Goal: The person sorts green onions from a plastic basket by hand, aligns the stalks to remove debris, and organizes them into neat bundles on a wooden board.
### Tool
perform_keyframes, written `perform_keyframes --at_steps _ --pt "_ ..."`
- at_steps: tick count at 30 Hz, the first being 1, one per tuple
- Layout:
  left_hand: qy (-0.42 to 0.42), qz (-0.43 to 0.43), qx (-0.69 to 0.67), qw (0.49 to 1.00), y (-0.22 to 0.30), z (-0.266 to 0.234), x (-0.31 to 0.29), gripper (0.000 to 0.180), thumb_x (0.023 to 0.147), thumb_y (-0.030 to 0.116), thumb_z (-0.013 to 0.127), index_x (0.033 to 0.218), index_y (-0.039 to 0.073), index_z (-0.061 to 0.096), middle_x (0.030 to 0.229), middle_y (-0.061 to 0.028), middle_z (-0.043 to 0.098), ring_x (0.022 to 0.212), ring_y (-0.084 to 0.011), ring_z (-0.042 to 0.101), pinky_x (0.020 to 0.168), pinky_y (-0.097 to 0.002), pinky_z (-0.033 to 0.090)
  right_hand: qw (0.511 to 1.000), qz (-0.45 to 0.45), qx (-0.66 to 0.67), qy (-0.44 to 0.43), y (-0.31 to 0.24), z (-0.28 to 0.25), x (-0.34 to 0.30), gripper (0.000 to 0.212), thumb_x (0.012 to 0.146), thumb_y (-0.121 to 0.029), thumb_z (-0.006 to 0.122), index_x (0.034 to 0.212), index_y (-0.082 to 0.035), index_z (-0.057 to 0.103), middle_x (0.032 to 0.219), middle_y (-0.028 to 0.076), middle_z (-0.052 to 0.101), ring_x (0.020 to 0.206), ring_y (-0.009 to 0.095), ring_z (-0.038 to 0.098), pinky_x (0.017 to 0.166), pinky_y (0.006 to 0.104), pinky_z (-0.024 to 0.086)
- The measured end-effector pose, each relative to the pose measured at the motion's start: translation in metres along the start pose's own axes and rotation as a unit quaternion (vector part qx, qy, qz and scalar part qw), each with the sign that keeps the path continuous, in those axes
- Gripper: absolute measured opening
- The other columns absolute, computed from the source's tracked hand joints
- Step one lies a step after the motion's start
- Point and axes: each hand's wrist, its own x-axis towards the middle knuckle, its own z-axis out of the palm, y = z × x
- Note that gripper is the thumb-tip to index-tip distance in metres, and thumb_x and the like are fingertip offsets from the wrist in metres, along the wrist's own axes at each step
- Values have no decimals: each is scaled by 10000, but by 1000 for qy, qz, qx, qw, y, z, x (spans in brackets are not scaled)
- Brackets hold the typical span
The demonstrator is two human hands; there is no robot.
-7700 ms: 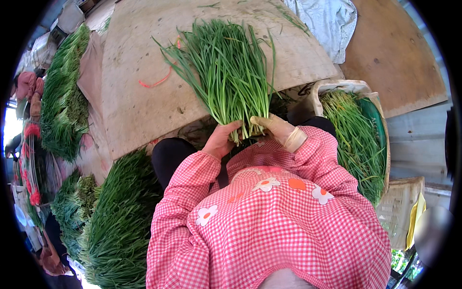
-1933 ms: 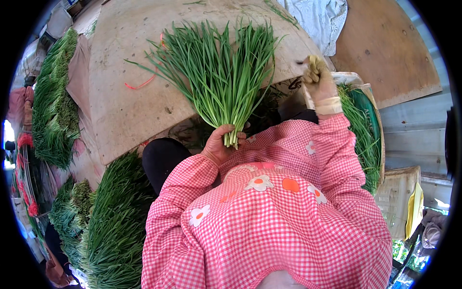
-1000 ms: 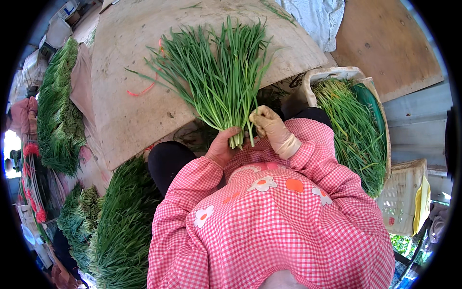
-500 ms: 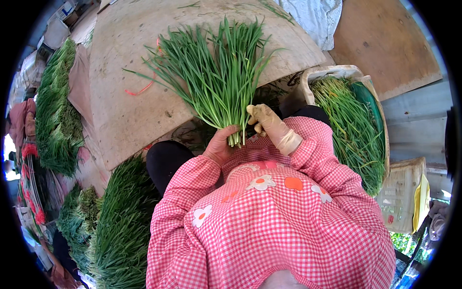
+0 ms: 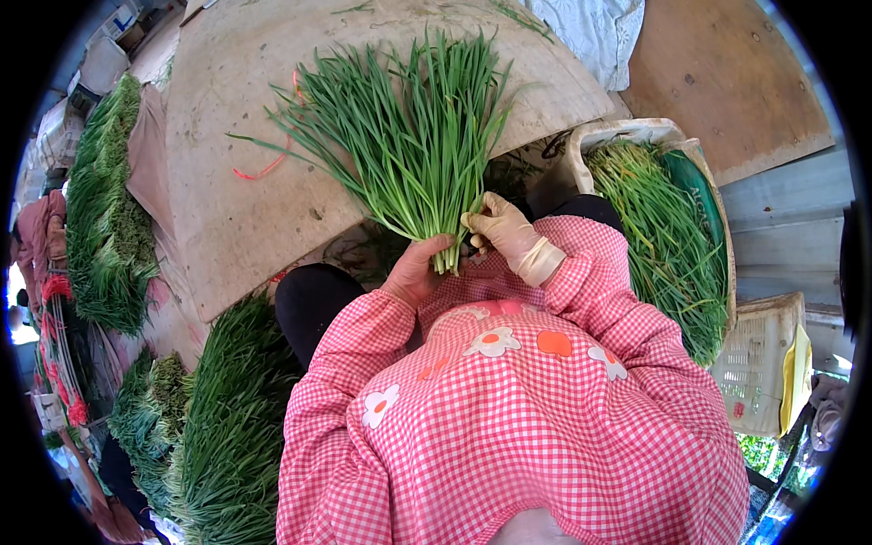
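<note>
A fanned bunch of garlic chives [image 5: 409, 145] is in my bare left hand [image 5: 421, 270], which is closed around the pale stem ends. Its long green leaves spread away from me over the board's near edge. My right hand [image 5: 509, 234], in a cream-coloured glove, is at the right side of the bunch just above the stem ends. Its thumb and forefinger are pinched together against the outer stems; the other fingers are curled under and partly hidden. Beneath the leaves on the left, a thin red tie [image 5: 263, 171] lies on the board.
The wooden board [image 5: 245, 82] extends in front of me. At right stands a white tub [image 5: 622, 133] full of chives, with a pale crate [image 5: 749, 368] nearer. Heaps of chives [image 5: 232, 436] lie at left, with another long pile [image 5: 107, 209] beyond. A whitish cloth [image 5: 595, 32] lies at the far edge.
My right hand has come down slightly and its fingertips have closed in on the outer stems. The left hand keeps its hold, and the bunch has barely shifted.
</note>
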Motion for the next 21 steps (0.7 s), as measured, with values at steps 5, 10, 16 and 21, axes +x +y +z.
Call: perform_keyframes --at_steps 5,10,16,21 --pt "4 -7 -11 1000 -1 1 -2 273 793 150 593 1026 13 554 835 -88 622 747 -177 601 668 -310 499 992 -122 -20 -3 13 0 -12 90 850 -102 571 813 -81 491 703 -9 511 590 73 505 502 199 411" --pt "10 -10 -22 1000 -6 -12 5 264 799 153 586 1018 10 557 876 -90 620 766 -197 604 694 -335 505 909 -343 -219 -95 14 0 -25 96 816 -95 590 879 -33 553 837 57 536 796 184 555 702 274 443" --pt "23 -6 -35 999 -3 -6 -2 253 771 96 590 1008 19 540 893 -81 601 799 -188 588 720 -329 501 943 -171 -119 -259 5 21 -49 74 797 -50 602 859 -33 567 856 39 584 811 157 562 734 273 453" --pt "19 -57 0 998 8 9 -7 252 764 127 597 972 9 515 812 -66 553 668 -153 517 615 -289 454 858 4 53 -510 -46 47 -89 81 814 -39 597 891 -16 583 870 26 596 812 119 552 722 281 453"
